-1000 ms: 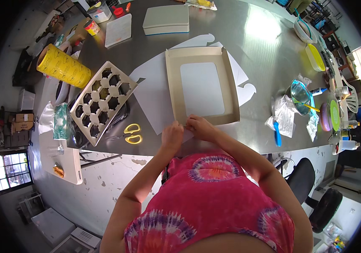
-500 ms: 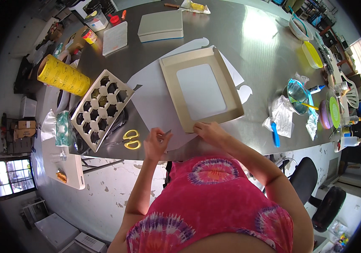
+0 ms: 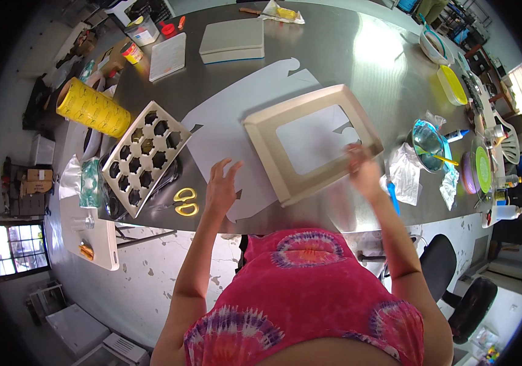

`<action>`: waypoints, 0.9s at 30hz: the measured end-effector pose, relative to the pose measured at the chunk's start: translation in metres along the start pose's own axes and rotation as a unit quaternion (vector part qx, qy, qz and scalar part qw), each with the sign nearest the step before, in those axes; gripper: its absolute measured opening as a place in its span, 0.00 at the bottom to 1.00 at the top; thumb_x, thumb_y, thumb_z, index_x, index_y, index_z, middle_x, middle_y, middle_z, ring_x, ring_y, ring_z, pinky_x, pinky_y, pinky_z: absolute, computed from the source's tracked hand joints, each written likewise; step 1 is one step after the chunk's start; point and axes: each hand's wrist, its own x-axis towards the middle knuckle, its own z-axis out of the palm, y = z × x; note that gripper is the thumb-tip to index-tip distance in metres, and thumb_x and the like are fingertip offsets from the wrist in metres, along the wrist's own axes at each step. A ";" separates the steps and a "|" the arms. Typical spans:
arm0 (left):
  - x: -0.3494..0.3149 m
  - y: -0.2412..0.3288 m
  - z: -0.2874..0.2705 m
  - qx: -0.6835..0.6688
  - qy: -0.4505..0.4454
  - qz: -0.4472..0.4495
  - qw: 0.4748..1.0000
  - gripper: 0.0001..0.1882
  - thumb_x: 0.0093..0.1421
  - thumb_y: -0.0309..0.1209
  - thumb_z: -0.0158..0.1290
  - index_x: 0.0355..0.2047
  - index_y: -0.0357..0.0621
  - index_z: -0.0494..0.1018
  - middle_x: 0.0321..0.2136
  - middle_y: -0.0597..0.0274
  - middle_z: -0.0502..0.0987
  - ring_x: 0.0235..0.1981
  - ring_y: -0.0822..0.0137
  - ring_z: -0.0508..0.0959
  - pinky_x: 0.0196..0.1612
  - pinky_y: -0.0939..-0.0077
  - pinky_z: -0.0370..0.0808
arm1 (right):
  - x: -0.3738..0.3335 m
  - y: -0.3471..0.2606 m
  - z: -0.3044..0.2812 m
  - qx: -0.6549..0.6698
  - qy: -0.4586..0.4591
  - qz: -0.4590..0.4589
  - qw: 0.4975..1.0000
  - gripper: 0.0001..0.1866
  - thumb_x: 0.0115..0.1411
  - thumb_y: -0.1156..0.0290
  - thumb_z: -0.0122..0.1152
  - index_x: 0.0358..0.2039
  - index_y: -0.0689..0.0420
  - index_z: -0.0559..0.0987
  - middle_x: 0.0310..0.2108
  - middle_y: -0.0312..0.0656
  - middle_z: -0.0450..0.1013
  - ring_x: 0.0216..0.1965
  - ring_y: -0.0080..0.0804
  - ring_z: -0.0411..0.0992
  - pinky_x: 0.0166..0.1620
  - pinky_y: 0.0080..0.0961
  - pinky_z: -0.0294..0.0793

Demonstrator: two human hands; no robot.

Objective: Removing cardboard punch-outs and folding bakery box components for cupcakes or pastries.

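A tan cardboard box lid [image 3: 267, 174] with a rounded rectangular window lies askew over a large white cut-out sheet [image 3: 218, 134]. Through the window show the white sheet and part of its curled tab. My left hand [image 3: 219, 186] hovers above the sheet's near left part, fingers spread, holding nothing. At the lid's right rim is my right hand [image 3: 364, 174], its fingers smeared by motion and overlapping the rim; whether they grip it is unclear. Yellow-handled scissors [image 3: 186, 201] rest left of my left hand.
A tan tray with star-shaped holes [image 3: 147, 152] and a yellow roll [image 3: 93, 108] stand at left. Farther back is a closed pale box [image 3: 231, 39]. To the right are a glossy bowl [image 3: 428, 139], crumpled white wrapping [image 3: 404, 174] and a blue-handled tool [image 3: 393, 196].
The lid has moved right and turned, baring more of the sheet. My right hand has gone from its near edge to its right rim. My left hand has risen and spread its fingers.
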 end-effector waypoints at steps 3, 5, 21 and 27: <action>0.031 0.015 0.016 0.086 -0.007 0.165 0.983 0.26 0.48 0.17 0.47 0.47 0.58 0.69 0.48 0.57 0.66 0.54 0.55 0.61 0.55 0.56 0.61 | -0.025 -0.038 0.039 0.042 -0.118 -0.103 0.987 0.25 0.39 0.77 0.55 0.43 0.54 0.74 0.45 0.44 0.67 0.37 0.43 0.72 0.40 0.37 0.73; 0.042 0.024 0.027 0.092 -0.050 0.242 0.965 0.22 0.47 0.20 0.49 0.43 0.55 0.71 0.48 0.58 0.66 0.54 0.56 0.62 0.55 0.55 0.61 | -0.032 -0.063 0.042 0.044 -0.161 -0.053 0.985 0.23 0.39 0.76 0.55 0.41 0.55 0.75 0.44 0.44 0.68 0.39 0.43 0.71 0.41 0.36 0.73; 0.026 0.052 0.074 -0.042 -0.247 0.179 0.951 0.07 0.55 0.35 0.47 0.28 0.46 0.72 0.26 0.56 0.72 0.31 0.53 0.74 0.32 0.61 0.71 | -0.055 -0.030 0.027 0.114 -0.049 -0.093 0.988 0.16 0.41 0.76 0.61 0.35 0.55 0.78 0.46 0.44 0.64 0.49 0.42 0.64 0.48 0.32 0.68; 0.035 0.061 0.075 -0.044 -0.317 0.102 0.942 0.11 0.58 0.39 0.44 0.30 0.46 0.72 0.27 0.54 0.73 0.33 0.51 0.74 0.35 0.58 0.69 | -0.059 -0.009 0.037 0.124 -0.117 -0.082 0.982 0.13 0.45 0.69 0.63 0.35 0.52 0.78 0.34 0.39 0.72 0.33 0.39 0.72 0.37 0.30 0.73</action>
